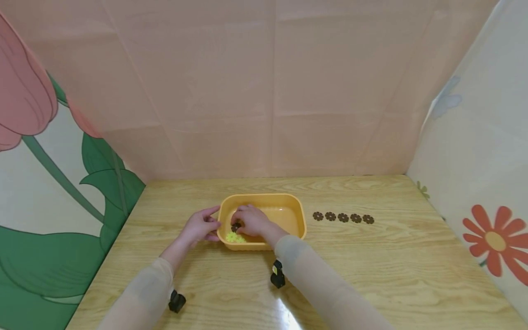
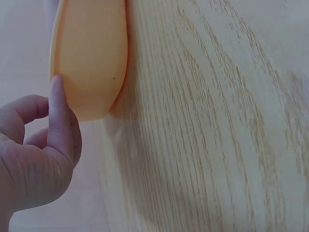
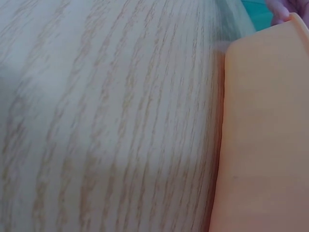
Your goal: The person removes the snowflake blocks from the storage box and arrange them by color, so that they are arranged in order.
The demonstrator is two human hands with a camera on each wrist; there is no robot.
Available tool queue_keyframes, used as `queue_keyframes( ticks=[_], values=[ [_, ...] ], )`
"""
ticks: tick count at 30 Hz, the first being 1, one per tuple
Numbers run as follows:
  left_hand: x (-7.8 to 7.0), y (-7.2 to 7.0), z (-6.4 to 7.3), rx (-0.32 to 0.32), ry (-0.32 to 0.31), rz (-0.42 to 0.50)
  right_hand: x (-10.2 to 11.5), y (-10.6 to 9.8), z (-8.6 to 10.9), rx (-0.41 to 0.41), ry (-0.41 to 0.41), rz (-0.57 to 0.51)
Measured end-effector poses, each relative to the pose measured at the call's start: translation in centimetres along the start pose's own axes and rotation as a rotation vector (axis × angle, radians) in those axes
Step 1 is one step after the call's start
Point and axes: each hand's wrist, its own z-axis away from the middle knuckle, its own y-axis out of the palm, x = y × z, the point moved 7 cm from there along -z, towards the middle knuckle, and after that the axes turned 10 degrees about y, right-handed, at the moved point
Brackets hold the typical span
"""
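A yellow-orange plastic bin [image 1: 288, 222] stands on the wooden table. My left hand [image 1: 200, 225] is at its left end, with fingertips against the rim; the left wrist view shows one straight finger [image 2: 59, 111] touching the bin wall [image 2: 94, 53]. Reaching into the bin's left half, my right hand [image 1: 252, 221] pinches a dark brown flower-shaped piece [image 1: 235, 227] between thumb and fingers. Just below it, yellow flower-shaped pieces [image 1: 234, 237] lie in the near left corner. From the right wrist, only the bin's outer side [image 3: 265, 135] and the left hand's fingertips [image 3: 279, 10] show; the right hand is hidden.
To the right of the bin, several brown flower-shaped pieces [image 1: 343, 217] lie in a row on the table [image 1: 392, 261]. A pink cloth [image 1: 264, 91] hangs behind the table, with flower-printed cloths [image 1: 499, 183] at both sides. Black wrist devices [image 1: 277, 274] hang under the forearms.
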Motion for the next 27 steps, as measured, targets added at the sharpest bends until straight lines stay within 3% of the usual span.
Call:
queue_keyframes(
  ticks=[15,23,27],
  values=[
    [0.03,-0.13,0.03,0.001,-0.006,-0.007,0.30,-0.23,0.24,-0.047,-0.066,0.001],
    [-0.03,-0.09,0.08,0.008,0.002,-0.010,0.13,-0.37,0.22,-0.037,-0.031,-0.018],
    [0.05,-0.10,0.00,0.009,0.009,-0.006,-0.21,-0.75,0.30,-0.039,0.003,-0.102]
  ],
)
